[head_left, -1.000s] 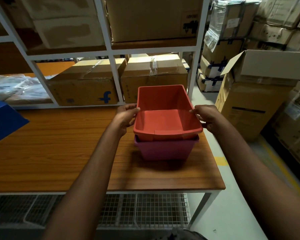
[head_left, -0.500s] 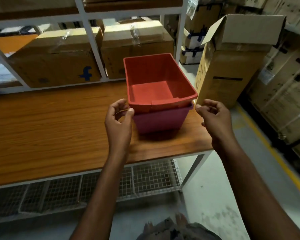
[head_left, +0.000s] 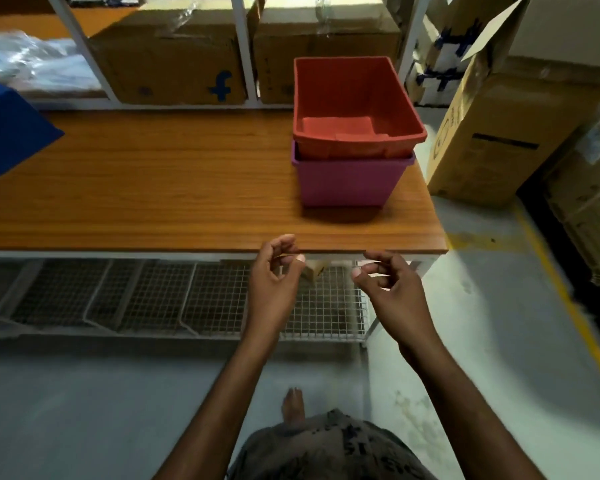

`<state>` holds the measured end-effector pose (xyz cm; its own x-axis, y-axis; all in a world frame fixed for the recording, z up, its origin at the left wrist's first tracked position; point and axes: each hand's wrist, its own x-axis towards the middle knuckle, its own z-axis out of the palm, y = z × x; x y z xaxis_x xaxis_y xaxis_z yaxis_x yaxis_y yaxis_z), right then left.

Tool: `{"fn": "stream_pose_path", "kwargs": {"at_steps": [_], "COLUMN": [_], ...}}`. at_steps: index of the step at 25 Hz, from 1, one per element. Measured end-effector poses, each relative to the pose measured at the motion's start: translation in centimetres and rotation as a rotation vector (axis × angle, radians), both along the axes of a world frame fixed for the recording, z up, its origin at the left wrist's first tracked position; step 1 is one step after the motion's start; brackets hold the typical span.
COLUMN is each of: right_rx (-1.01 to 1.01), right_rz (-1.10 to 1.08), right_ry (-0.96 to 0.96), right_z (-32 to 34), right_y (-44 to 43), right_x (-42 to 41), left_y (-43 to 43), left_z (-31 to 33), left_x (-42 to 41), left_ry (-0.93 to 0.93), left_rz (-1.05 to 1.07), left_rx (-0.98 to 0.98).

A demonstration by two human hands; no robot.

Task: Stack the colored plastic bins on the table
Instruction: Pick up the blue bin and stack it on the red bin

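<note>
Just off the near edge of a wood-grain worktop (head_left: 153,188), a person's left hand (head_left: 274,275) and right hand (head_left: 390,284) are hovering side by side in the air. Each is showing loosely curled fingers with the thumb near the fingertips, gripping nothing and touching nothing. Both are hanging well apart from the bins. Beyond them, at the worktop's right end, a red rectangular plastic bin (head_left: 347,88) is sitting nested upright inside a purple rectangular plastic bin (head_left: 349,183), its rim riding just above the purple one's rim. The purple bin is resting flat on the wood, close to the right edge. At the far left, a blue plastic object (head_left: 7,136) is jutting in over the worktop, cut off by the frame. Under the worktop, a white wire-mesh shelf (head_left: 187,299) is running its length. Behind it, two taped cardboard boxes (head_left: 167,67) are sitting on a white metal rack (head_left: 244,46), one bearing a blue "f" mark. To the right, a tall open cardboard carton (head_left: 492,143) is standing on the grey floor (head_left: 482,341) beside a yellow floor line (head_left: 568,306). Below the forearms, a bare foot (head_left: 293,407) is showing.
</note>
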<state>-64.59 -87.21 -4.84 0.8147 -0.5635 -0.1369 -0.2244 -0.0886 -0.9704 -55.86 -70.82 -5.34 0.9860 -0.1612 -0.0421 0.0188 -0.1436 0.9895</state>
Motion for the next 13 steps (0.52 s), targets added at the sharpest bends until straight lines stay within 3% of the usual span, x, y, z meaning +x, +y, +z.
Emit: {"fn": "stream_pose_path", "kwargs": {"at_steps": [13], "right_rx": [-0.059], "right_rz": [0.428], "right_ry": [0.070], "right_z": [-3.4], "right_y": [12.0], "right_x": [-7.4], "left_y": [14.0], "left_z": [-3.4], "left_x": [-13.6], "left_ry": [-0.037], "left_rz": [0.164], "left_rx": [0.280]}}
